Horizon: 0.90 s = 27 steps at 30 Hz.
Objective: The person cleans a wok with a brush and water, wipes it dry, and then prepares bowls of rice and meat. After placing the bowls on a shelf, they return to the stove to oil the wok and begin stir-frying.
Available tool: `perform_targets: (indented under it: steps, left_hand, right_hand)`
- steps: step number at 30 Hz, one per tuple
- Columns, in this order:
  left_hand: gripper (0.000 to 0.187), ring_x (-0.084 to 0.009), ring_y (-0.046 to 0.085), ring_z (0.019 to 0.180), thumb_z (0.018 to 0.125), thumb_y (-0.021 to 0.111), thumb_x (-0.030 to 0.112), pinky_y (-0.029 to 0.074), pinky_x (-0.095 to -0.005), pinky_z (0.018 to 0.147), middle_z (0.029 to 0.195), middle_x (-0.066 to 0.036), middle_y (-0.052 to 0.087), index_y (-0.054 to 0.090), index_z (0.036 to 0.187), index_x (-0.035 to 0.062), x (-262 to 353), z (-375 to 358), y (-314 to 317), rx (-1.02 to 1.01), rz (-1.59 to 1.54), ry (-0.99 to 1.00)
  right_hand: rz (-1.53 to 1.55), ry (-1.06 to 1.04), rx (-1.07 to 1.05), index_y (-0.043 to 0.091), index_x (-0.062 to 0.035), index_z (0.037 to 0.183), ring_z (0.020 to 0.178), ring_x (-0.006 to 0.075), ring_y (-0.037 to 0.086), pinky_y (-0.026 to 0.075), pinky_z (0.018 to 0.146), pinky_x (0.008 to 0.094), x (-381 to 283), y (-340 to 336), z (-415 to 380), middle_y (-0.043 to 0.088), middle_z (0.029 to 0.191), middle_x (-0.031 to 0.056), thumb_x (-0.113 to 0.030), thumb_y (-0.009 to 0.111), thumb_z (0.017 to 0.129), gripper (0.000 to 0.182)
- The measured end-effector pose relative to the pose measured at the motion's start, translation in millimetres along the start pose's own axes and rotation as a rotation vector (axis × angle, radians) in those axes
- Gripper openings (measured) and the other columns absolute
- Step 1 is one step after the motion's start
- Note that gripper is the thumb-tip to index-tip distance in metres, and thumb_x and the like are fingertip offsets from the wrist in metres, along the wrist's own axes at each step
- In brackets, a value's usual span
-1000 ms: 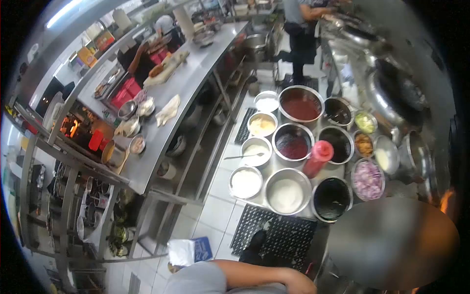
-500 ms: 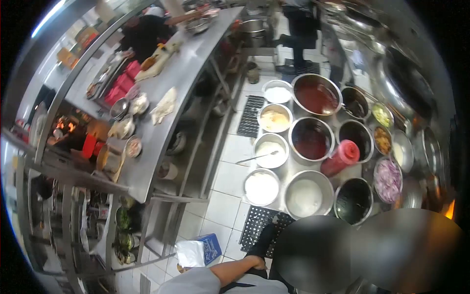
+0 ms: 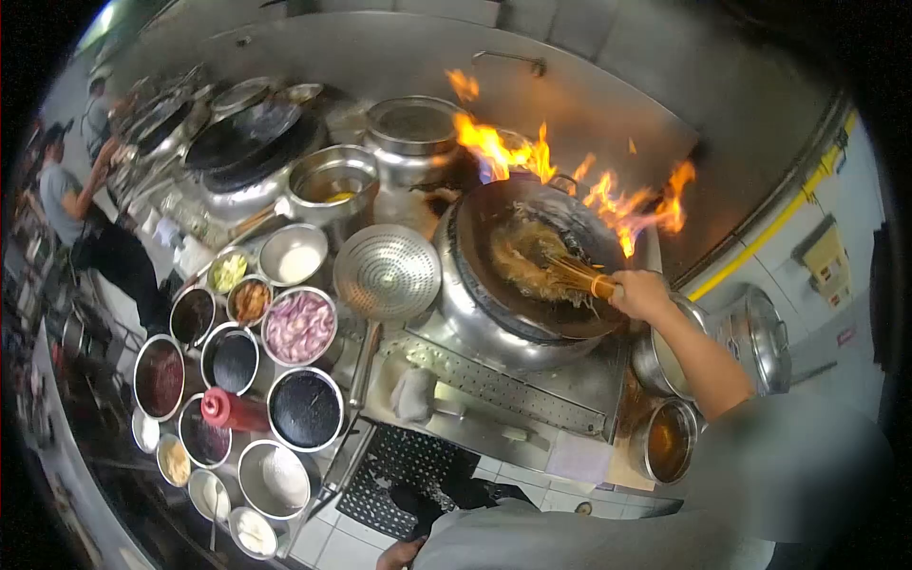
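My right hand [image 3: 641, 294] is closed around the bound end of a bamboo wok brush [image 3: 575, 275]. The brush's bristles reach into a large dark wok [image 3: 489, 204], where brownish, wet-looking liquid lies around them. The wok sits on a round steel burner stand [image 3: 518, 356]. Flames [image 3: 627, 214] rise along its far rim. Low at the bottom edge, only a small part of my left hand [image 3: 401, 554] shows beside my clothing; its fingers cannot be made out.
A perforated strainer [image 3: 388, 271] lies left of the wok. Farther left stand several steel pots, a bowl of sliced onions [image 3: 299, 328] and a red squeeze bottle [image 3: 233, 410]. A folded cloth [image 3: 414, 394] rests on the front ledge. A pot of brown liquid [image 3: 668, 442] stands right.
My view has swung right from the prep counter and sauce pots to the stove. My right hand, the brush and the flaming wok have come into view.
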<state>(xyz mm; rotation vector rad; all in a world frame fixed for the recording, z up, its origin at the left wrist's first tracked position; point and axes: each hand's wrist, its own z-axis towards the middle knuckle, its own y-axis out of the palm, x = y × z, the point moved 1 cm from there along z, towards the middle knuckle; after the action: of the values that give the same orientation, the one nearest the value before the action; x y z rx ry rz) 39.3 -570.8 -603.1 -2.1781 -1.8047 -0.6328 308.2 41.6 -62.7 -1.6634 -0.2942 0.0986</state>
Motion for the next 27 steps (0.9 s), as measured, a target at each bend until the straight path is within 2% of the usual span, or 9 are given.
perform_targets:
  steps: [5,13,14,15,17,19,20,23,27]
  left_hand:
    - [0.064,-0.0348,0.06,0.117,0.092,0.061,0.048,0.049,-0.0425,0.094,0.131,-0.023,0.061,0.058,0.133,-0.0015,99,-73,-21,0.109,-0.099,-0.015]
    - [0.053,-0.0329,0.062,0.113,0.097,0.058,0.035,0.051,-0.0416,0.088,0.13,-0.018,0.063,0.054,0.138,0.0018,203,-177,-28,0.215,-0.339,0.121]
    - [0.051,-0.0318,0.061,0.115,0.097,0.056,0.031,0.05,-0.0426,0.091,0.131,-0.017,0.062,0.052,0.139,0.0022,249,-200,-24,0.256,-0.264,0.008]
    - [0.052,-0.0294,0.059,0.12,0.097,0.055,0.034,0.048,-0.0422,0.097,0.133,-0.017,0.061,0.051,0.14,0.0042,138,-113,-65,0.31,0.549,0.43]
    - [0.049,-0.0302,0.058,0.122,0.099,0.054,0.035,0.043,-0.0415,0.104,0.131,-0.019,0.062,0.054,0.138,0.0051,294,-184,-47,0.385,0.483,0.126]
    - [0.046,-0.0315,0.06,0.119,0.101,0.052,0.035,0.043,-0.0411,0.104,0.128,-0.019,0.064,0.055,0.136,0.0055,275,-145,-81,0.322,0.377,0.088]
    - [0.045,-0.0298,0.065,0.112,0.101,0.053,0.032,0.047,-0.0426,0.099,0.128,-0.018,0.065,0.054,0.136,0.0051,316,-176,-72,0.423,0.622,0.19]
    - [0.044,-0.0275,0.065,0.112,0.101,0.055,0.031,0.051,-0.0415,0.094,0.127,-0.017,0.065,0.055,0.136,0.0046,460,-289,-19,0.589,0.417,0.262]
    - [0.052,-0.0395,0.054,0.122,0.087,0.073,0.03,0.044,-0.0442,0.102,0.131,-0.025,0.057,0.061,0.125,-0.0019,565,-275,8,0.749,0.772,0.936]
  right_hand:
    - [-0.004,0.063,0.135,0.068,-0.0184,0.114,0.089,0.0377,0.07,0.056,0.077,0.0497,25,68,102,0.072,0.09,0.0197,-0.035,0.066,0.084,0.034]
    - [0.013,-0.333,0.208,0.065,-0.0202,0.125,0.083,0.0345,0.069,0.056,0.074,0.0481,97,43,69,0.072,0.09,0.0134,-0.031,0.071,0.083,0.044]
    - [-0.01,-0.271,0.225,0.064,-0.0238,0.128,0.084,0.0332,0.069,0.056,0.075,0.0475,86,49,83,0.072,0.094,0.0116,-0.03,0.073,0.082,0.047]
    - [0.035,-0.28,0.296,0.063,-0.0248,0.129,0.086,0.0326,0.069,0.055,0.076,0.0471,73,63,99,0.071,0.095,0.0113,-0.03,0.073,0.082,0.048]
    - [0.131,-0.313,0.441,0.062,-0.0267,0.13,0.089,0.0315,0.069,0.055,0.079,0.0462,53,88,130,0.071,0.096,0.0106,-0.032,0.074,0.081,0.051]
    - [0.201,-0.462,0.405,0.063,-0.0248,0.128,0.087,0.0329,0.069,0.055,0.076,0.048,60,91,132,0.071,0.096,0.011,-0.033,0.074,0.08,0.05]
    - [0.232,-0.534,0.387,0.064,-0.0238,0.127,0.086,0.0336,0.069,0.055,0.074,0.0488,67,89,130,0.072,0.096,0.0112,-0.033,0.074,0.079,0.05]
    - [0.104,-0.439,0.149,0.061,-0.0254,0.133,0.096,0.0311,0.067,0.054,0.084,0.0465,102,55,121,0.07,0.101,0.012,-0.032,0.073,0.082,0.053]
    - [0.37,-0.361,0.35,0.064,-0.0212,0.13,0.097,0.034,0.067,0.053,0.087,0.0475,66,84,156,0.071,0.102,0.0141,-0.03,0.072,0.082,0.049]
